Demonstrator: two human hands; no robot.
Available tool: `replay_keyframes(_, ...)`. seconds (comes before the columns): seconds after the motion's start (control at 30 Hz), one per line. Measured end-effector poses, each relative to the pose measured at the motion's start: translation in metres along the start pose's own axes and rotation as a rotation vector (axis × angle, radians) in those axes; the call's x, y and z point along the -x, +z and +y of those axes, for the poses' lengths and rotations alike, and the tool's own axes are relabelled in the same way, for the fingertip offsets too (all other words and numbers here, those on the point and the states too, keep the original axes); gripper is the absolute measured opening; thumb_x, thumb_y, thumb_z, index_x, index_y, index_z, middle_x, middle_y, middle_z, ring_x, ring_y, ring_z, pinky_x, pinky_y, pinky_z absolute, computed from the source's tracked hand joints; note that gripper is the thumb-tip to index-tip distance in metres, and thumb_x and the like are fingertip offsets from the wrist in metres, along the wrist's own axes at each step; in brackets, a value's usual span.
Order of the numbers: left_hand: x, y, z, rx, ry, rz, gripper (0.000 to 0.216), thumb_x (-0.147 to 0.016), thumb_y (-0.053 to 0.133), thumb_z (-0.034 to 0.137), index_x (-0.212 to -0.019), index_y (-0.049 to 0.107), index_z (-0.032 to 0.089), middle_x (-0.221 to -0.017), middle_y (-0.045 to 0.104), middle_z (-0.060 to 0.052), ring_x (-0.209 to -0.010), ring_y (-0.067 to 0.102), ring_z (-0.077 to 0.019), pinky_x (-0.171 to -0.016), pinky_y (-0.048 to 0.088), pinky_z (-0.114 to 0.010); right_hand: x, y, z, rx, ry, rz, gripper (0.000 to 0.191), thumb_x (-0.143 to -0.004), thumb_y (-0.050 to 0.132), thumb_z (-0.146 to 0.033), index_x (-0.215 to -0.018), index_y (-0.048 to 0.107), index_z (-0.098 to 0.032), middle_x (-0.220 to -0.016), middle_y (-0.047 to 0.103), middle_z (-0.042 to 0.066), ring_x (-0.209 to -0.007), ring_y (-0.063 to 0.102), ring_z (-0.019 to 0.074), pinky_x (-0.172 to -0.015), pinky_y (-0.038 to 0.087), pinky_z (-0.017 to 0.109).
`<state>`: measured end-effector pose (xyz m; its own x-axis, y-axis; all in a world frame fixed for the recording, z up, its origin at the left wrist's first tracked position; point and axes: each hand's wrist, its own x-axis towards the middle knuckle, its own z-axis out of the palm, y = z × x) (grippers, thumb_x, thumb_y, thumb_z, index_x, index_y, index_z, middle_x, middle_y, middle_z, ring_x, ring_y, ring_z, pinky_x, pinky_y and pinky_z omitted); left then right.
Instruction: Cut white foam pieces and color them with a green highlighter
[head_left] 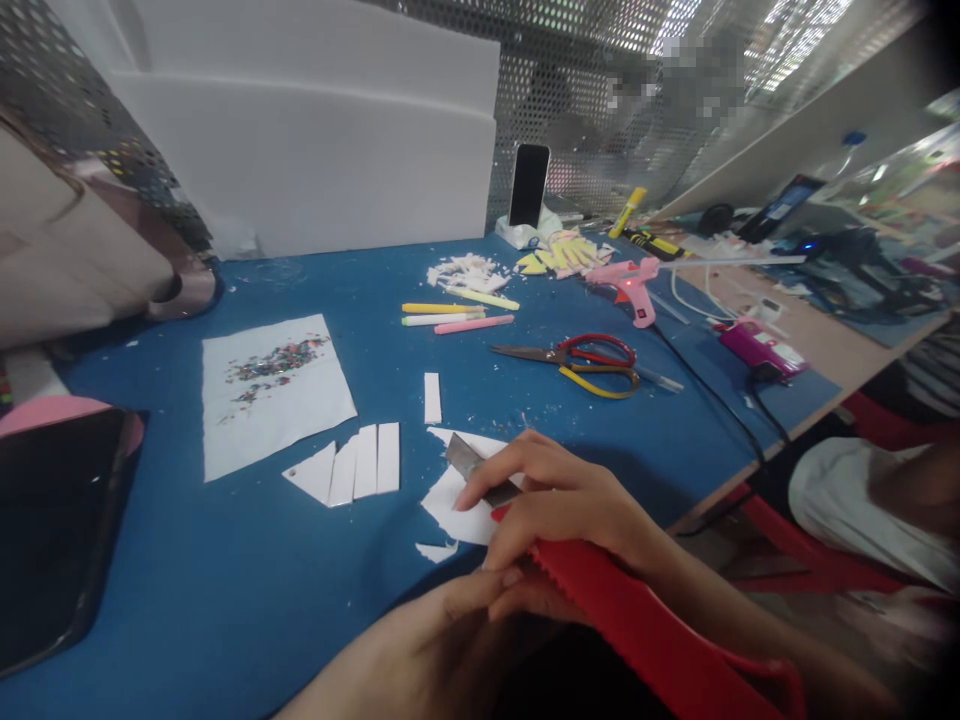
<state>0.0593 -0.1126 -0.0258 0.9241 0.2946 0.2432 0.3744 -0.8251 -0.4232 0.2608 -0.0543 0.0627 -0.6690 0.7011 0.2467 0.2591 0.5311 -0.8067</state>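
My right hand (pixel 577 510) is wrapped round a red utility knife (pixel 630 610), index finger along its wide metal blade (pixel 466 458). The blade is slid far out and lies over a ragged white foam sheet (pixel 454 505). My left hand (pixel 427 630) is closed close by, its fingertips meeting the fingers of my right hand; what it pinches, if anything, is hidden. A thin white offcut (pixel 437 552) lies just in front of the sheet. To the left, several cut white strips (pixel 366 460) lie side by side, and a single strip (pixel 433 398) lies beyond the sheet.
Scissors (pixel 562 357) with red and yellow handles lie beyond my hands. Behind them are a pink glue gun (pixel 634 285), several pens (pixel 442 318) and a pile of white scraps (pixel 465 272). Coloured bits lie on white paper (pixel 225 440). A dark tablet (pixel 60 530) is at left; a person sits at right.
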Motion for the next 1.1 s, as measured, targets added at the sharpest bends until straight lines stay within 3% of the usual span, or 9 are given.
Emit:
replay_keyframes(0.2, 0.001, 0.001, -0.001, 0.002, 0.021, 0.007, 0.037, -0.090, 0.053, 0.041, -0.123, 0.060, 0.027, -0.110, 0.063, -0.001, -0.127, 0.045, -0.0239, -0.123, 0.002, -0.050, -0.001, 0.001, 0.000, 0.031, -0.032, 0.004, 0.011, -0.088, 0.069, -0.026, -0.085, 0.067, -0.016, -0.113, 0.063, 0.004, -0.104, 0.057, 0.0135, -0.099, 0.038, 0.031)
replay_keyframes(0.4, 0.005, 0.005, 0.001, -0.002, 0.063, -0.002, 0.038, -0.090, 0.057, 0.045, -0.118, 0.058, 0.019, -0.127, 0.058, -0.008, -0.118, 0.054, -0.0246, -0.104, 0.038, -0.052, -0.002, 0.001, 0.002, 0.038, -0.052, 0.005, 0.009, -0.086, 0.071, -0.023, -0.083, 0.067, -0.016, -0.110, 0.064, 0.003, -0.103, 0.057, 0.0133, -0.097, 0.039, 0.030)
replay_keyframes(0.47, 0.005, 0.006, 0.001, 0.004, 0.069, 0.000, 0.037, -0.090, 0.056, 0.045, -0.117, 0.058, 0.019, -0.128, 0.057, -0.009, -0.116, 0.055, -0.0240, -0.101, 0.042, -0.050, -0.002, 0.001, 0.002, 0.038, -0.052, 0.005, 0.008, -0.085, 0.071, -0.022, -0.083, 0.066, -0.016, -0.110, 0.064, 0.003, -0.104, 0.057, 0.0133, -0.098, 0.039, 0.030)
replay_keyframes(0.57, 0.004, 0.004, -0.001, 0.018, 0.074, 0.015, 0.037, -0.090, 0.056, 0.045, -0.117, 0.059, 0.019, -0.128, 0.058, -0.008, -0.118, 0.054, -0.0242, -0.104, 0.038, -0.052, -0.002, 0.002, 0.002, 0.037, -0.032, -0.005, 0.009, -0.084, 0.072, -0.022, -0.084, 0.065, -0.016, -0.111, 0.063, 0.003, -0.104, 0.057, 0.0135, -0.098, 0.040, 0.030)
replay_keyframes(0.7, 0.000, -0.002, -0.005, 0.035, 0.046, 0.035, 0.036, -0.090, 0.055, 0.044, -0.117, 0.063, 0.022, -0.119, 0.063, -0.004, -0.124, 0.050, -0.0229, -0.119, 0.019, -0.049, -0.002, 0.002, 0.003, 0.045, -0.016, -0.012, 0.010, -0.086, 0.070, -0.026, -0.086, 0.064, -0.018, -0.112, 0.064, 0.003, -0.105, 0.059, 0.0143, -0.099, 0.040, 0.032)
replay_keyframes(0.8, -0.005, -0.006, -0.010, 0.042, 0.002, 0.055, 0.044, -0.086, 0.057, 0.040, -0.127, 0.059, 0.025, -0.124, 0.063, -0.002, -0.131, 0.044, -0.0235, -0.123, 0.008, -0.047, -0.001, 0.001, 0.011, 0.071, 0.006, -0.007, 0.014, -0.086, 0.071, -0.031, -0.091, 0.065, -0.020, -0.113, 0.064, 0.004, -0.106, 0.060, 0.0154, -0.101, 0.040, 0.034)
replay_keyframes(0.97, -0.013, -0.012, -0.021, 0.020, -0.061, 0.149, 0.055, -0.082, 0.059, 0.042, -0.130, 0.057, 0.016, -0.146, 0.048, -0.004, -0.146, 0.022, -0.0285, -0.124, 0.003, -0.044, 0.000, -0.017, 0.031, 0.153, -0.074, 0.109, 0.033, -0.082, 0.073, -0.042, -0.104, 0.063, -0.020, -0.112, 0.066, 0.007, -0.109, 0.061, 0.0204, -0.097, 0.045, 0.033)
replay_keyframes(1.1, -0.015, -0.017, -0.028, 0.038, -0.062, 0.134, 0.061, -0.082, 0.059, 0.037, -0.137, 0.050, 0.011, -0.151, 0.041, -0.007, -0.147, 0.020, -0.0269, -0.123, 0.005, -0.041, 0.004, -0.040, 0.034, 0.404, -0.096, 0.289, 0.019, -0.088, 0.065, -0.039, -0.093, 0.063, -0.021, -0.104, 0.069, 0.007, -0.102, 0.064, 0.0226, -0.094, 0.044, 0.037)
